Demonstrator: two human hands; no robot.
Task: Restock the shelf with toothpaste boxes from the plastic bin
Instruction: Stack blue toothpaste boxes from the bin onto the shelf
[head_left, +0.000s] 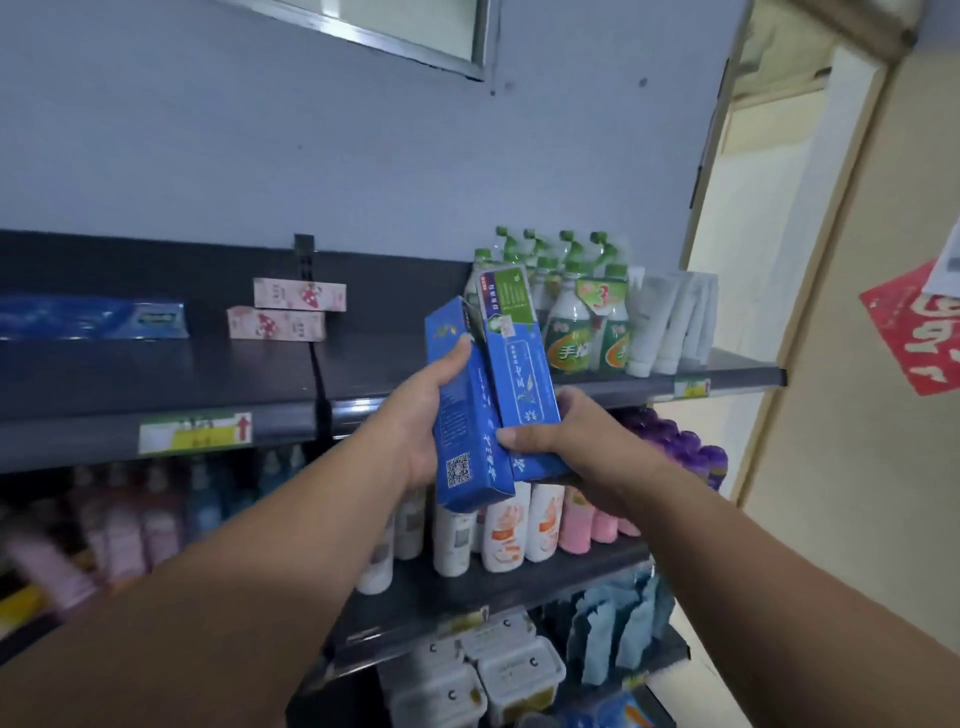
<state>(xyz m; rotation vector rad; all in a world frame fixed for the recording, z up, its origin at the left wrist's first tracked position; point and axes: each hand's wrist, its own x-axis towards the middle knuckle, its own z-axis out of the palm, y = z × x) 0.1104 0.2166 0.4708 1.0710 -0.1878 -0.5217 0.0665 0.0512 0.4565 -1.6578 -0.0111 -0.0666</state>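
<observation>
**A:** What is the largest thing in front of the person?

**B:** The dark top shelf (156, 374). Green bottles (571, 332) stand at its right end, and two pink boxes (291, 312) lie near its middle.

**A:** And where is the toothpaste?

**B:** In the air, in front of the shelf edge. The left hand (421, 421) is wrapped around the left blue box (467, 415). The right hand (556, 441) grasps the lower end of the right blue box (514, 358), with the thumb across its front. Both boxes are almost upright and touch.

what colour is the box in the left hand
The toothpaste box is blue with white print; head view.
</observation>
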